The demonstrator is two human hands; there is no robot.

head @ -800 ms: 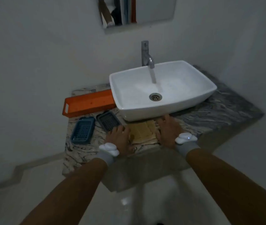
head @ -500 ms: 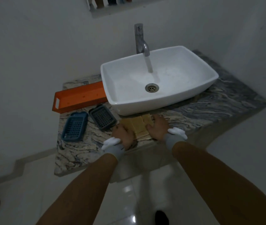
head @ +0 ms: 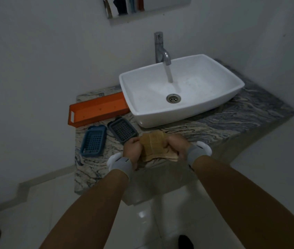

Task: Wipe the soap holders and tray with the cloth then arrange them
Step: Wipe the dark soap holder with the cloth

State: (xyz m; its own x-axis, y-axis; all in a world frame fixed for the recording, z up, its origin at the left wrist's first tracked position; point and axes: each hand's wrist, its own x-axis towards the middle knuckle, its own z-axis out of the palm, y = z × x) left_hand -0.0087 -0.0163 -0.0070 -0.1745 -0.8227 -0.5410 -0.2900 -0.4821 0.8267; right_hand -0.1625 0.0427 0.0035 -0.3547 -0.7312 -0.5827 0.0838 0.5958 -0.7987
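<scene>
A tan folded cloth (head: 154, 145) is gripped from both sides, my left hand (head: 132, 150) on its left edge and my right hand (head: 176, 145) on its right edge, just above the counter's front edge. To the left lie two slatted soap holders: a blue one (head: 94, 141) and a dark grey one (head: 122, 131), flat on the marble counter (head: 232, 123). Behind them an orange tray (head: 97, 109) rests against the side of the basin.
A white basin (head: 214, 97) fills the counter's middle, with water running from the steel tap (head: 160, 49) into the drain. A mirror hangs on the wall above. The floor below is pale tile.
Both hands went from lying flat beside the cloth to closing on it and raising it off the counter. The camera view shifted slightly.
</scene>
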